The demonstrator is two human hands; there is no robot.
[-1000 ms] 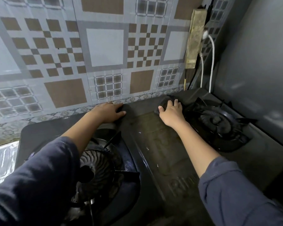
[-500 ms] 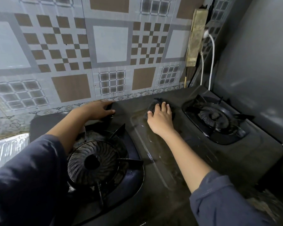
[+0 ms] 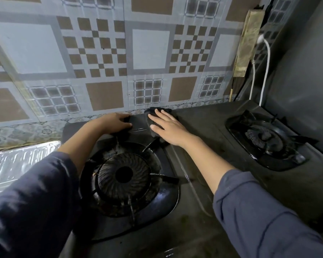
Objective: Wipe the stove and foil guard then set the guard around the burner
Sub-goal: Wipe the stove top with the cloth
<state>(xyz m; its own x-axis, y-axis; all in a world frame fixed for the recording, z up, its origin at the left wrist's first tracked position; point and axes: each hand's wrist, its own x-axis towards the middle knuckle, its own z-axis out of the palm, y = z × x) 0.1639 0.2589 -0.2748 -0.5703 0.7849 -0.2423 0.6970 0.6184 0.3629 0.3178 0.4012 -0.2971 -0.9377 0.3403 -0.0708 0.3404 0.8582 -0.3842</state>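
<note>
A dark two-burner gas stove (image 3: 209,183) fills the lower view. Its left burner (image 3: 124,175) sits below my arms and its right burner (image 3: 265,138) is at the far right. My right hand (image 3: 168,127) lies flat, pressing a dark cloth (image 3: 153,116) onto the stove's back edge between the burners. My left hand (image 3: 116,122) rests on the stove's rear edge just left of the cloth, fingers curled on the surface with nothing in them. The shiny foil guard (image 3: 21,162) lies on the counter left of the stove, partly hidden by my left sleeve.
A patterned tiled wall (image 3: 147,53) rises right behind the stove. A grimy power strip (image 3: 247,41) hangs in the right corner with white cables (image 3: 265,71) dropping beside the stove. A grey panel (image 3: 302,71) stands at the right.
My right hand with the cloth has slid left along the stove's back edge, from beside the right burner to near my left hand. The left hand has stayed on the rear edge.
</note>
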